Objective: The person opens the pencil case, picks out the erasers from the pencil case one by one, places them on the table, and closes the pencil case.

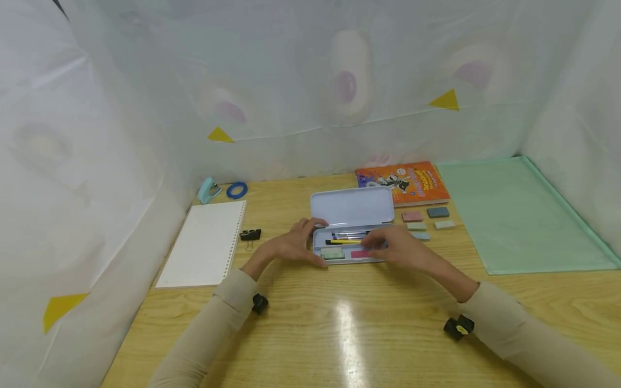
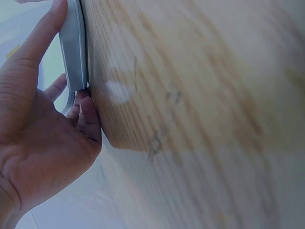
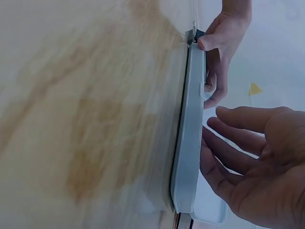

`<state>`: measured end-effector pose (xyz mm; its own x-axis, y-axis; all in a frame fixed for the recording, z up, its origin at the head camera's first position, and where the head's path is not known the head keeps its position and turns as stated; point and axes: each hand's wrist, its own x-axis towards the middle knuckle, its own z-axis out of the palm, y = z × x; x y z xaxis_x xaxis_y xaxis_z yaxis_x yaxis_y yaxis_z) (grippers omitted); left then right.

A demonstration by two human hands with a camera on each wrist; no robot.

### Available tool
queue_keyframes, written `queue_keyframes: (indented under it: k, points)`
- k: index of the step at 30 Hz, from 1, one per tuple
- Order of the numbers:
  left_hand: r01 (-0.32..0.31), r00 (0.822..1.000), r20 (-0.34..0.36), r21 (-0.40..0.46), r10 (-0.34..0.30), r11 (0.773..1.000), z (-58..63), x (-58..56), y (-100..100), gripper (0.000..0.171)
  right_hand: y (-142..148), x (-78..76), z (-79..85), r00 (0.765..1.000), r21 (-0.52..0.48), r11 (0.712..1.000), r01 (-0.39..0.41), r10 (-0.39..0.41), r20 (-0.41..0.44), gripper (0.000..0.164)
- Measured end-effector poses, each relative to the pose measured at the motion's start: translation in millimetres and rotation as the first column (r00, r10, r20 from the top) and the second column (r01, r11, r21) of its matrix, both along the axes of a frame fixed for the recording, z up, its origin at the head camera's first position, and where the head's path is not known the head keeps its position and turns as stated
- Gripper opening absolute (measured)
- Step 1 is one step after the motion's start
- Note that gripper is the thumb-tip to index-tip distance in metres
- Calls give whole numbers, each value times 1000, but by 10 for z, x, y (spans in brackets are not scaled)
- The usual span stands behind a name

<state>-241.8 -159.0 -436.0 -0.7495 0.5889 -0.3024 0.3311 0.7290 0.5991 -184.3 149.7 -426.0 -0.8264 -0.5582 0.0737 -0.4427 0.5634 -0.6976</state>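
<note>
A light-blue pencil case (image 1: 351, 207) lies with its lid raised. Inside are clear pens (image 1: 346, 235), a black-and-yellow pencil (image 1: 344, 242), a pale green-and-white eraser (image 1: 332, 253) and a pink eraser (image 1: 360, 254). My left hand (image 1: 297, 243) grips the case's left end, thumb at the front and fingers behind; the left wrist view shows this hand (image 2: 45, 124) round the case's corner (image 2: 75, 62). Over the right half of the case hovers my right hand (image 1: 395, 247), fingertips down in the tray. In the right wrist view its thumb and fingers (image 3: 228, 162) stand apart.
Right of the case lie several erasers (image 1: 412, 216), an orange book (image 1: 422, 183) and a green translucent mat (image 1: 529, 215). To the left are a spiral-holed notebook (image 1: 204, 245), a black binder clip (image 1: 250, 235), a blue tape roll (image 1: 236, 190) and a mint stapler (image 1: 207, 191).
</note>
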Motion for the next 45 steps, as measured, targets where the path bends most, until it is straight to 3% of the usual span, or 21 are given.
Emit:
queue_keyframes:
  k: [4, 13, 23, 33, 39, 45]
  points:
    - [-3, 1000, -4, -3, 3, 1000, 15, 1, -4, 96, -58, -20, -4, 1000, 33, 999, -1, 1, 17, 19]
    - [-3, 1000, 8, 12, 3, 1000, 12, 7, -1, 95, -176, -39, -88, 997, 73, 997, 17, -11, -75, 12]
    - [-6, 1000, 13, 15, 6, 1000, -11, 10, -3, 95, -242, -47, -81, 994, 72, 996, 61, -54, -94, 12]
    - [1, 1000, 13, 12, -1, 1000, -2, 14, -4, 95, -130, -46, -59, 994, -61, 993, 105, -103, 25, 14]
    - [10, 1000, 1, 12, -10, 1000, -8, -4, -8, 95, 30, -47, 30, 983, -185, 971, 150, -126, 136, 21]
    - [11, 1000, 1, 16, -11, 1000, 0, 0, 1, 95, 222, -78, 21, 973, -231, 955, 185, -145, 182, 15]
